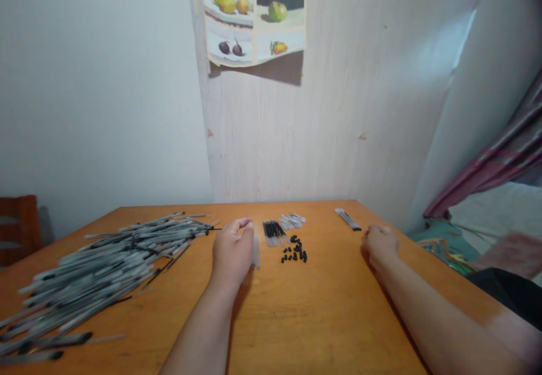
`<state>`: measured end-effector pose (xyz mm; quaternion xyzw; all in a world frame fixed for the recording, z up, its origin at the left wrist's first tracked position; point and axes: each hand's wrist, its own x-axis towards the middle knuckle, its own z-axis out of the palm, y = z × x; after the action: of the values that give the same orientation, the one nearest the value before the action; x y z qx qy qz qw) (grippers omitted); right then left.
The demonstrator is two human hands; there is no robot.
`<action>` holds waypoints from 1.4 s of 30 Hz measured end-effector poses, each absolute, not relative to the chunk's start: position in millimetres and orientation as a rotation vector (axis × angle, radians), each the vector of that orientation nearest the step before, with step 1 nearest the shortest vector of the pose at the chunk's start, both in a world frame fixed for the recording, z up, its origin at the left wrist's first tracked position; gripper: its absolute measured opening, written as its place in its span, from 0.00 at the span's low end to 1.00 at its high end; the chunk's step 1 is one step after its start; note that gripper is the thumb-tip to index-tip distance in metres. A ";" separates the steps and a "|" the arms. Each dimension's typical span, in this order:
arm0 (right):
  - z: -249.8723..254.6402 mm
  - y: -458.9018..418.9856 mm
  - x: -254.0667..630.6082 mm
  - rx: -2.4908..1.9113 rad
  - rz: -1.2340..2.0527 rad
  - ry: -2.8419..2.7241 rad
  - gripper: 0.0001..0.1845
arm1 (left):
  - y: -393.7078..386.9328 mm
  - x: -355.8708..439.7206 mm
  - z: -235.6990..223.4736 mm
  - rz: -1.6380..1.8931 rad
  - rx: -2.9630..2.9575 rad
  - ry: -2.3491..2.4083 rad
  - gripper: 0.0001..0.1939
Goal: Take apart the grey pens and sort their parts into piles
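Note:
My left hand [234, 246] is low over the middle of the table, its fingers curled and the thumb near the index finger. Whatever it may grip is hidden. Beside it lie thin clear tubes [257, 255], partly covered by the hand. My right hand [381, 244] is closed near the table's right edge; its fingertips face away and what they hold cannot be made out. Just beyond it lies a small bundle of clear sticks with dark ends [348, 219]. Between the hands are black-and-clear sticks in a row [274, 231] and small black caps [296, 252].
A large loose pile of thin grey-white sticks with black ends [114, 267] spreads across the left of the wooden table [292, 318]. Short clear pieces [292, 221] lie behind the caps. A wooden chair [19, 222] stands at left, bedding [499, 217] at right.

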<state>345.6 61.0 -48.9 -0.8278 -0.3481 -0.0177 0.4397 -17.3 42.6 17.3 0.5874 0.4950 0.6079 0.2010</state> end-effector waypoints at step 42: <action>-18.4 10.7 98.2 -1.900 -0.061 -2.130 0.15 | 47.8 -22.5 20.1 1.629 0.777 1.061 0.11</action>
<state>98.2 10.7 -18.4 -0.6587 -0.7384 -0.0211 0.1425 -22.5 47.8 20.1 0.3215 0.4389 0.6736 0.5003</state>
